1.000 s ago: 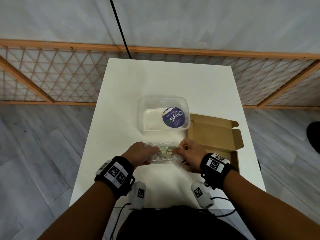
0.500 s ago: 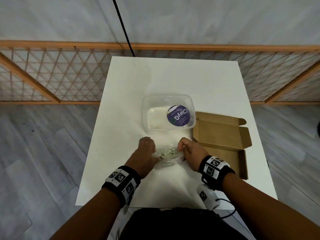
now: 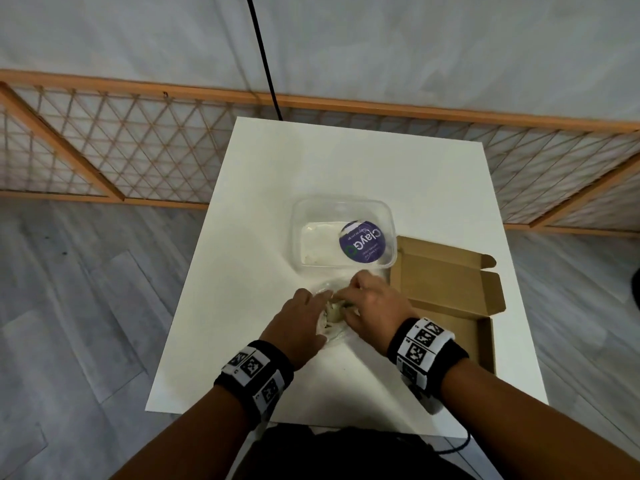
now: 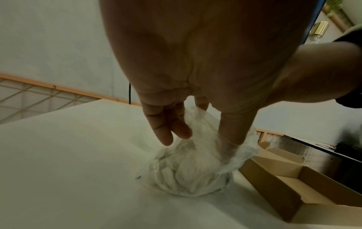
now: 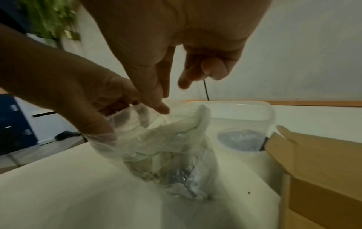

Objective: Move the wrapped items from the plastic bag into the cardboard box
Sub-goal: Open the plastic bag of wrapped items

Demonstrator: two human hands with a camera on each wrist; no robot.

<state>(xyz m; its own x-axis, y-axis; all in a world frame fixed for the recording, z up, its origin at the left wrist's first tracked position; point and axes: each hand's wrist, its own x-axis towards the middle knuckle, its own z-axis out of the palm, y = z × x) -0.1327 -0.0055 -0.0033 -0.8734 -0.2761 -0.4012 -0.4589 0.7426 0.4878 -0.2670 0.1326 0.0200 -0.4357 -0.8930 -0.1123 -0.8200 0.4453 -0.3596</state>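
A: Layout?
B: White rectangular table (image 3: 311, 161). Open brown cardboard box (image 3: 446, 282) at its right edge. Clear plastic tub (image 3: 301, 230) with purple round label (image 3: 362, 242) at centre, just beside the box.
A: Bag status?
B: Clear plastic bag (image 4: 195, 178) rests toward the front edge. Left hand (image 3: 298, 323) grips its mouth, thumb inside; right hand (image 3: 374, 306) pinches the opposite rim. Wrapped items (image 5: 176, 175) are inside.

White table (image 3: 311, 168), grey plank floor (image 3: 86, 306), wooden lattice fence (image 3: 138, 150), pale wall (image 3: 415, 46)
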